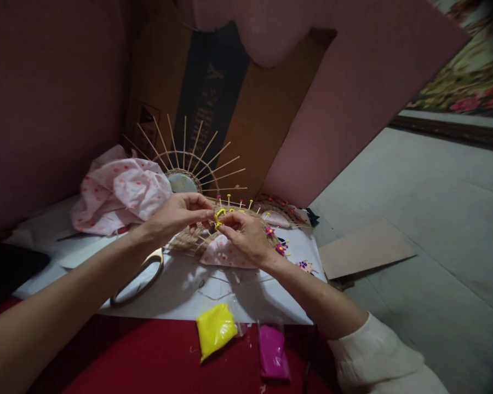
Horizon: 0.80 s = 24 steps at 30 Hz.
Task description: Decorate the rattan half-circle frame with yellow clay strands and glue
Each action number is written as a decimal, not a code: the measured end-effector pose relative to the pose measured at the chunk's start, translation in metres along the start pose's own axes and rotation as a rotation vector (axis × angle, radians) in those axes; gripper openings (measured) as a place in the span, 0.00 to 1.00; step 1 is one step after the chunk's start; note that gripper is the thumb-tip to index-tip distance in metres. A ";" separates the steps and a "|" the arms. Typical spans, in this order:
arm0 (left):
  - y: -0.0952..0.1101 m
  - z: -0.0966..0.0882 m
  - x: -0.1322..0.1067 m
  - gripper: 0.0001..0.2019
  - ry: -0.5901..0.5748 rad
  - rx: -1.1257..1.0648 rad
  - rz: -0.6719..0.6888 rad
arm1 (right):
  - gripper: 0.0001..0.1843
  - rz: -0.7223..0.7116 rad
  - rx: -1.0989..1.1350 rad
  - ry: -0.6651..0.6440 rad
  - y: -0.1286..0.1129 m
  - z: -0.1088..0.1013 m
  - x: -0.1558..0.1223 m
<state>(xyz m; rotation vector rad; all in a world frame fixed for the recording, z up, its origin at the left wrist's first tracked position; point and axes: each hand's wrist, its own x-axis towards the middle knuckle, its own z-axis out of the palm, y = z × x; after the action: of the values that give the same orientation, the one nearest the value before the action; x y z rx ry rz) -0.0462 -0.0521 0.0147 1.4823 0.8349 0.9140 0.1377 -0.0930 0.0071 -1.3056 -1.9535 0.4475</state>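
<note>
Between my two hands is a thin, bent yellow strip (219, 215), soft-looking like modelling clay. My left hand (183, 212) pinches it from the left with thumb and forefinger. From the right, my right hand (245, 234) has its fingertips closed on the same strip. Under and behind my hands lies a woven straw fan (184, 241) with a pink dotted cloth piece (219, 253) at its base. Small yellow and magenta tips stand along its rim, and magenta flowers (270, 231) sit at its right side. My fingers partly hide the fan.
Yellow (217, 331) and magenta (273, 352) packets lie on the red surface (148, 355) in front. Gold-handled scissors (158, 260) rest at left on white paper, near crumpled dotted cloth (125, 189). Behind, a spoked straw piece (197, 158) leans against a cardboard panel (267, 120).
</note>
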 end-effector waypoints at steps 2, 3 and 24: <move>0.001 0.001 -0.002 0.13 -0.032 -0.031 0.005 | 0.02 -0.029 0.001 0.027 0.000 -0.001 -0.002; 0.002 0.001 -0.002 0.13 -0.048 -0.059 0.000 | 0.03 -0.057 -0.007 0.051 0.000 -0.002 -0.004; -0.009 0.031 -0.013 0.07 -0.191 -0.615 -0.316 | 0.12 -0.442 -0.383 0.233 -0.016 -0.015 -0.044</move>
<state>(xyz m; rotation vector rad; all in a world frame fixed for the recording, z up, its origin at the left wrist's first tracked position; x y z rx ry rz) -0.0240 -0.0765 0.0028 0.8556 0.5543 0.6919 0.1480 -0.1411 0.0110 -1.0400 -2.1062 -0.2951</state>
